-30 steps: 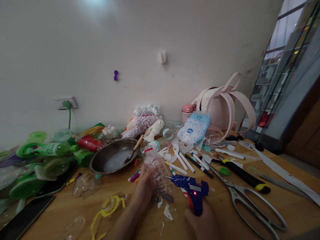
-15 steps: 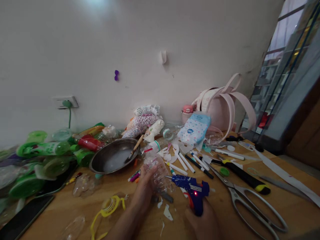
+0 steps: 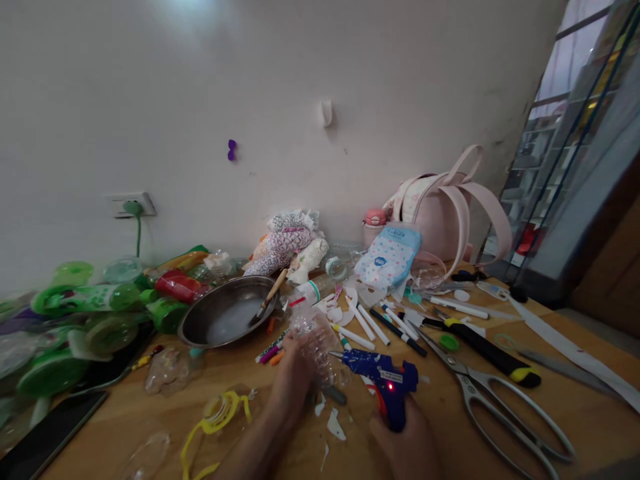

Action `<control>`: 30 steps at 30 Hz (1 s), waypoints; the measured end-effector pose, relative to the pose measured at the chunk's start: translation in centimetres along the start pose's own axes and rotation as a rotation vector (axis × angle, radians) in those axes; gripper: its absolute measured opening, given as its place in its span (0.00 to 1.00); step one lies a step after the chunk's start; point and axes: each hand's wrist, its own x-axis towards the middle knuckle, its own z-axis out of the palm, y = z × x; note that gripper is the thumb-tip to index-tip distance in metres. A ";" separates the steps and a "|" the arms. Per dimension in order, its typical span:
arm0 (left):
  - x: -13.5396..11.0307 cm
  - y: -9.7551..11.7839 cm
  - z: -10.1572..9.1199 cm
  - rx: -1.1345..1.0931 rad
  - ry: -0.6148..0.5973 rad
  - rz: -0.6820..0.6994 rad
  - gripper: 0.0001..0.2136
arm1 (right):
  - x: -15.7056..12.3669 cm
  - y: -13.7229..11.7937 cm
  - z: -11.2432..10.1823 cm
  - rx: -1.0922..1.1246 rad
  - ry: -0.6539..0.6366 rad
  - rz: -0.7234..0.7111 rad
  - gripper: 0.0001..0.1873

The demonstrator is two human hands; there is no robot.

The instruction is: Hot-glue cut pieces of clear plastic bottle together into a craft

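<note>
My left hand [image 3: 295,367] is closed around a clear, ridged plastic bottle piece [image 3: 320,347] above the middle of the table. In my right hand [image 3: 400,433] is a blue hot glue gun [image 3: 383,373], gripped by its handle, with a red light glowing on its side. Its metal nozzle points left at the bottle piece; whether the two touch I cannot tell. Below them lie a dark grey stick [image 3: 334,394] and white scraps [image 3: 336,425]. My left fingertips are partly hidden by the clear plastic.
A metal bowl [image 3: 200,327] with a brush [image 3: 270,297] stands back left, beside green plastic bottle parts [image 3: 90,297]. Several markers [image 3: 400,331], large scissors [image 3: 480,387] and a black-yellow cutter [image 3: 500,353] lie right. A pink backpack [image 3: 435,213] stands behind; a phone [image 3: 50,433] lies front left.
My left hand has turned slightly and shifted a little on the clear bottle piece, tilting it. My right hand and the glue gun have stayed almost still.
</note>
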 end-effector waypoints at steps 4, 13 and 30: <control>0.1 -0.1 -0.2 0.008 -0.057 0.006 0.17 | -0.1 -0.2 0.0 0.012 -0.012 0.007 0.12; -0.2 -0.3 -0.3 0.111 -0.123 0.021 0.18 | 0.2 -0.1 -0.2 -0.034 -0.061 0.044 0.19; 0.2 -0.8 -0.4 0.124 0.009 0.027 0.26 | 0.6 0.6 -0.2 -0.049 -0.111 0.010 0.12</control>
